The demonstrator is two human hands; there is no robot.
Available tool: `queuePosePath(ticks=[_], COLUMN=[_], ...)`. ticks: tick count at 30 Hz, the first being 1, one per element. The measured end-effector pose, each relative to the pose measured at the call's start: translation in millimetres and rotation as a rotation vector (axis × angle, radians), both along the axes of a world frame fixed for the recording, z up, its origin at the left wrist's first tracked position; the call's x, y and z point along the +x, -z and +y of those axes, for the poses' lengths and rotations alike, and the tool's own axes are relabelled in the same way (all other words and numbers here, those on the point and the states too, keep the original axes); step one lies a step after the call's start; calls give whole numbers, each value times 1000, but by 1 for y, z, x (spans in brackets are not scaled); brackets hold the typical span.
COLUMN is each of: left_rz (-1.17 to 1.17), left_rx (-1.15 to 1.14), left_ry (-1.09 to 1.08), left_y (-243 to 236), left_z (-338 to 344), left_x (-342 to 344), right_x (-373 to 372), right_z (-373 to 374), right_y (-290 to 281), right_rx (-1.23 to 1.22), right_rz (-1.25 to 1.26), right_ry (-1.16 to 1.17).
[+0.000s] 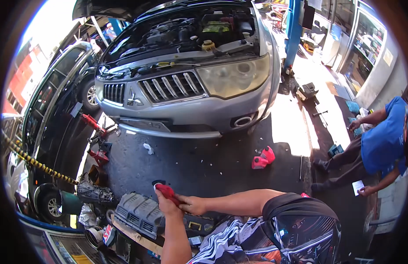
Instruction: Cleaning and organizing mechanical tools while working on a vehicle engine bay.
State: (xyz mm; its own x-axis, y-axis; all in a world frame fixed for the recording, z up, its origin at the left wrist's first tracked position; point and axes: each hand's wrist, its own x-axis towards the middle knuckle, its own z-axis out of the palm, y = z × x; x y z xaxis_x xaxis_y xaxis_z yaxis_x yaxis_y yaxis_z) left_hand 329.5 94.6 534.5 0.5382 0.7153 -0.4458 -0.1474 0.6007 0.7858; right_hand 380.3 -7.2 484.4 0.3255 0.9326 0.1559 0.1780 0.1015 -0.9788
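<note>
Gripping a small red object [168, 192] between them, the left hand [167, 206] and right hand [193, 204] meet just above a grey ribbed plastic engine cover [138, 210]; the left hand is folded round its near end, while the right pinches the other end with narrow fingers. It looks soft and light, perhaps a rag or a flexible cap, though I cannot tell which; by my guess it would crumple rather than slip, and is best held round its middle. Well beyond the hands, a red plastic jug [263, 158] lies on the dark concrete floor [204, 163], before a silver car with raised bonnet [191, 83]. Far to the right hand's side, another person in a blue shirt [384, 141] holds a small white card [358, 187]. Left of the left hand runs a yellow-and-black striped chain [32, 163].
</note>
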Motion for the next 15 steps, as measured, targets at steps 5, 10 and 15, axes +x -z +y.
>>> queuePosePath(ticks=[5,10,15], left_rz=[73,-35,-48], left_rx=[133,-176,-228], left_ry=[228,442,477], left_y=[38,71,76], left_z=[3,5,-8], left_x=[-25,-80,-91], right_x=[7,27,21], right_z=[-9,-18,-25], right_y=[-11,-28,-14], right_rx=[-147,-433,-508], right_rz=[45,-21,95], right_ry=[69,117,-82])
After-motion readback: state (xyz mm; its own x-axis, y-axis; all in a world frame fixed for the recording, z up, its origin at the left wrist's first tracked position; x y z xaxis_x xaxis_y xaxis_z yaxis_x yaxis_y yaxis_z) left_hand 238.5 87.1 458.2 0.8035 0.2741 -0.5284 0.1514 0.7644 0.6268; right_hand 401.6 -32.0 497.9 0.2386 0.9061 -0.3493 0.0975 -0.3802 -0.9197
